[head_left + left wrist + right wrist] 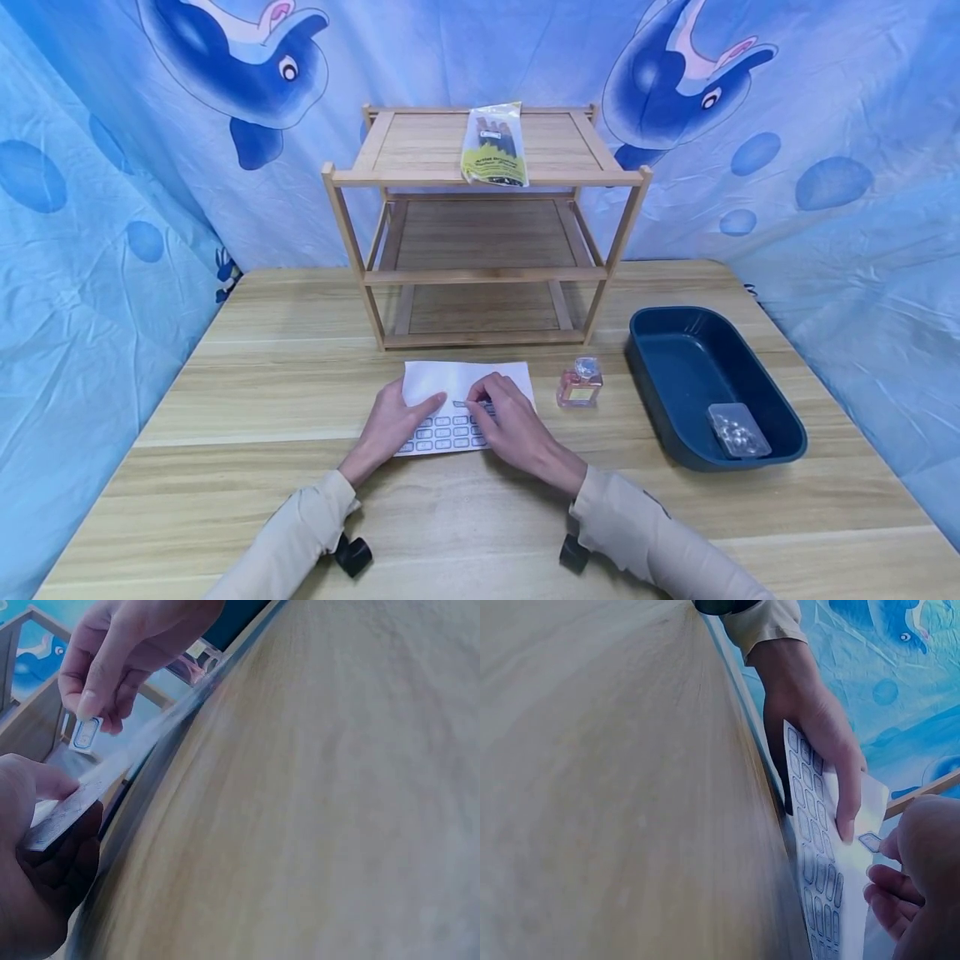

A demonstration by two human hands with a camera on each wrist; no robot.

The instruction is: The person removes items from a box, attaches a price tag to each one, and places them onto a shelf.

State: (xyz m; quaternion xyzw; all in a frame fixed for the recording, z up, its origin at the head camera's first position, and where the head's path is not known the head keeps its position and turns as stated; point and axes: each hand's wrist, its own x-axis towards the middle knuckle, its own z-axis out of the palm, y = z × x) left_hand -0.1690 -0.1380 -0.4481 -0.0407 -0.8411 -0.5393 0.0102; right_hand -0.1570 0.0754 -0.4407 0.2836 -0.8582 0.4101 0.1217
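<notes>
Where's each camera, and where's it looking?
Head: on the head, looking forward and down at the label sheet and wooden rack; left hand, right hand and sleeves show.
Left wrist: worn there, looking past the left hand toward the right hand pinching a label; both hands show.
Right wrist: worn there, looking across at left hand; both hands and left sleeve show.
Shared: both wrist views show the label sheet and tabletop.

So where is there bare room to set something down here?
Mostly the table between the left hand and the cloth to its left. The middle shelf and bottom shelf look bare too, as does the tray beyond the box. It's crowded around the sheet, with the right hand over it and the bottle between it and the tray.
</notes>
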